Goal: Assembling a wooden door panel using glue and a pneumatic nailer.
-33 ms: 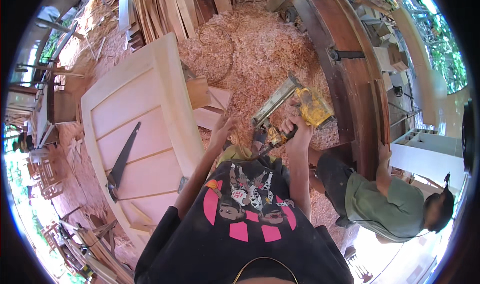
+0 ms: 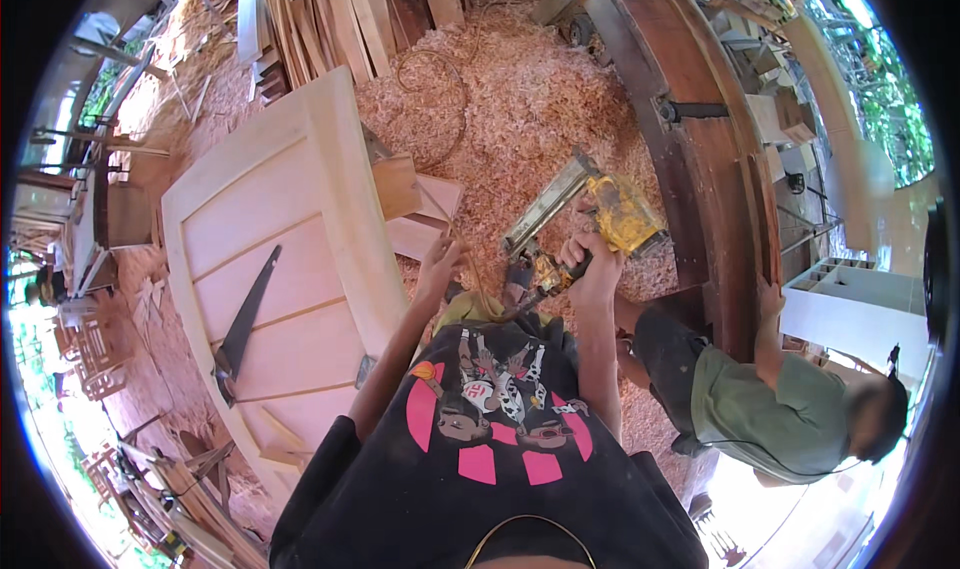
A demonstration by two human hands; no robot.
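My right hand (image 2: pixel 597 261) is wrapped round the black grip of a yellow nail gun (image 2: pixel 625 214), whose long metal magazine (image 2: pixel 548 204) slants up in front of me. The tool is worn and scuffed, held over shavings. Left of it, my left hand (image 2: pixel 441 263) is raised with bent fingers beside the near edge of a pale wooden panel door (image 2: pixel 330 159). A thin tan strand (image 2: pixel 482 281) runs close by those fingers; what they hold, if anything, is too small to make out. A dark handsaw (image 2: pixel 247 314) lies across the door's panels.
Wood shavings (image 2: pixel 530 89) cover the floor ahead, with a thin hose (image 2: pixel 466 99) looping over them. Long boards (image 2: pixel 335 14) lean at the back. To the right stands a dark timber bench (image 2: pixel 715 169), where a person in a green shirt (image 2: pixel 770 409) rests a hand. Offcuts (image 2: pixel 398 186) sit by the door.
My left hand has shifted slightly, and its fingers look more bent. The nail gun and my right hand stay in nearly the same place.
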